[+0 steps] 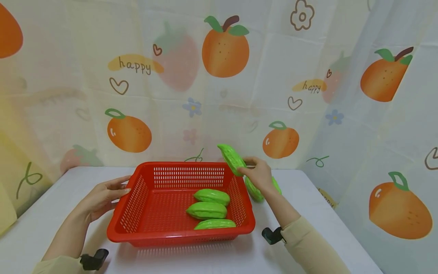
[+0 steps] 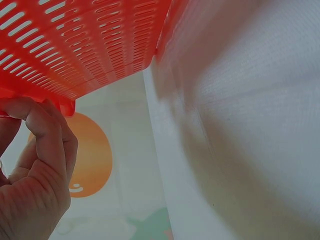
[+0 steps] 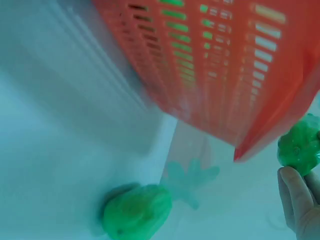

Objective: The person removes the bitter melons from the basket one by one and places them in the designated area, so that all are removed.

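A red perforated plastic basket (image 1: 161, 213) stands on the white table. My left hand (image 1: 102, 196) grips its left rim; in the left wrist view, curled fingers (image 2: 47, 132) meet the rim's edge. Above the basket's back right corner, my right hand (image 1: 258, 173) pinches a green bitter melon (image 1: 232, 158) by its lower end, the tip pointing up and left. Inside the basket's right half lie three more melons: a rear one (image 1: 212, 196), a middle one (image 1: 206, 210) and a front one (image 1: 215, 224), partly hidden by the front wall.
Right of the basket, a bitter melon (image 1: 254, 189) lies on the table (image 1: 291, 198); another melon (image 1: 276, 185) is mostly hidden behind my right hand and forearm. A curtain (image 1: 219, 110) printed with oranges hangs behind the table and along its sides.
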`<state>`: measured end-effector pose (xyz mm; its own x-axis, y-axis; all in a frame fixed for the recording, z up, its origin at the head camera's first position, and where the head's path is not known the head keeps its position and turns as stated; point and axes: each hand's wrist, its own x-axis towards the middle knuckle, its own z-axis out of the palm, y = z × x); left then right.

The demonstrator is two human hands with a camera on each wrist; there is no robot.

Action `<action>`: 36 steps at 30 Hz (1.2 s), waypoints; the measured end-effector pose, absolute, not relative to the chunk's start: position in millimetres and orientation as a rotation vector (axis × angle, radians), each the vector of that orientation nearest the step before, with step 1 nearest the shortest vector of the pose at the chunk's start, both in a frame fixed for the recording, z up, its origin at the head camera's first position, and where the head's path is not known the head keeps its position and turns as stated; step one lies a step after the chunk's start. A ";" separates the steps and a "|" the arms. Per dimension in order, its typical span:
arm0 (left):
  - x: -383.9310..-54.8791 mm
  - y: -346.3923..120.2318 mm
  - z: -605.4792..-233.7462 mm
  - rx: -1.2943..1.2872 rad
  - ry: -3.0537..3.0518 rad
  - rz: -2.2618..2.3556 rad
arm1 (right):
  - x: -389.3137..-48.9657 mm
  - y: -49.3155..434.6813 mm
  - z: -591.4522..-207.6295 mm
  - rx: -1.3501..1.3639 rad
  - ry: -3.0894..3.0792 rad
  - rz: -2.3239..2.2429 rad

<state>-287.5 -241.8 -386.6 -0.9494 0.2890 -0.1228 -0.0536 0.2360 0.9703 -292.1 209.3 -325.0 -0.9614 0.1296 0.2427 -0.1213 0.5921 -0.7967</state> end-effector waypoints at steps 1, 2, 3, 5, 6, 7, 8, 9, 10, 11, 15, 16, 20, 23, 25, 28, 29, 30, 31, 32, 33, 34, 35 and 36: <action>-287.5 -241.8 -386.8 0.222 2.236 1.771 | -292.3 212.4 -324.9 -0.016 -2.550 1.311; -287.5 -241.8 -386.9 0.222 2.236 1.772 | -292.7 215.6 -324.8 -0.025 -2.549 1.315; -287.5 -241.9 -387.0 0.222 2.236 1.772 | -292.9 218.7 -324.7 -0.033 -2.549 1.316; -287.8 -242.1 -387.3 0.222 2.236 1.773 | -293.3 225.0 -324.9 -0.060 -2.548 1.327; -287.9 -242.2 -387.4 0.222 2.235 1.774 | -293.7 228.2 -325.3 -0.072 -2.549 1.328; -288.0 -242.4 -387.5 0.222 2.234 1.775 | -294.1 231.1 -325.8 -0.089 -2.548 1.333; -288.0 -242.5 -387.6 0.222 2.233 1.777 | -294.4 233.8 -326.2 -0.105 -2.549 1.337; -288.1 -242.6 -387.7 0.221 2.234 1.777 | -294.7 236.7 -327.0 -0.118 -2.551 1.334; -288.1 -242.7 -387.8 0.221 2.234 1.777 | -295.2 239.5 -327.9 -0.131 -2.553 1.332; -288.2 -242.7 -387.9 0.221 2.236 1.776 | -295.6 242.1 -328.8 -0.139 -2.553 1.322; -288.0 -242.1 -388.1 0.215 2.243 1.773 | -297.1 252.4 -332.5 -0.175 -2.546 1.294; -287.9 -242.0 -388.2 0.212 2.243 1.772 | -297.2 254.8 -333.4 -0.185 -2.545 1.292; -287.4 -241.4 -388.2 0.207 2.245 1.776 | -297.6 264.9 -337.0 -0.234 -2.547 1.273; -287.0 -241.3 -388.1 0.205 2.246 1.779 | -297.5 272.8 -339.2 -0.271 -2.554 1.252; -286.6 -241.3 -388.2 0.202 2.248 1.777 | -296.9 277.6 -340.5 -0.291 -2.555 1.242; -286.3 -241.1 -388.3 0.197 2.249 1.772 | -295.9 284.1 -342.2 -0.316 -2.560 1.227; -286.4 -241.0 -388.3 0.196 2.249 1.773 | -295.5 286.3 -342.6 -0.321 -2.560 1.223; -286.5 -240.9 -388.2 0.195 2.249 1.772 | -295.1 288.3 -342.8 -0.327 -2.559 1.220; -286.6 -240.8 -388.2 0.194 2.249 1.772 | -295.1 290.9 -343.6 -0.332 -2.558 1.219; -286.8 -240.8 -388.1 0.194 2.248 1.773 | -294.7 293.1 -343.9 -0.340 -2.559 1.222; -287.0 -240.8 -388.1 0.195 2.248 1.772 | -294.3 295.2 -344.3 -0.345 -2.557 1.224; -287.2 -240.8 -388.1 0.197 2.249 1.772 | -294.0 297.1 -344.9 -0.350 -2.557 1.219; -287.3 -241.0 -388.1 0.199 2.249 1.772 | -293.7 299.1 -345.6 -0.358 -2.555 1.218; -287.5 -241.2 -388.1 0.199 2.249 1.772 | -293.3 300.8 -346.3 -0.367 -2.556 1.213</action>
<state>-287.5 -241.2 -388.1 -0.9540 0.2723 -0.1257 -0.0584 0.2423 0.9684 -293.3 300.8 -346.3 -0.9262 0.3467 0.1478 0.1047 0.6134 -0.7828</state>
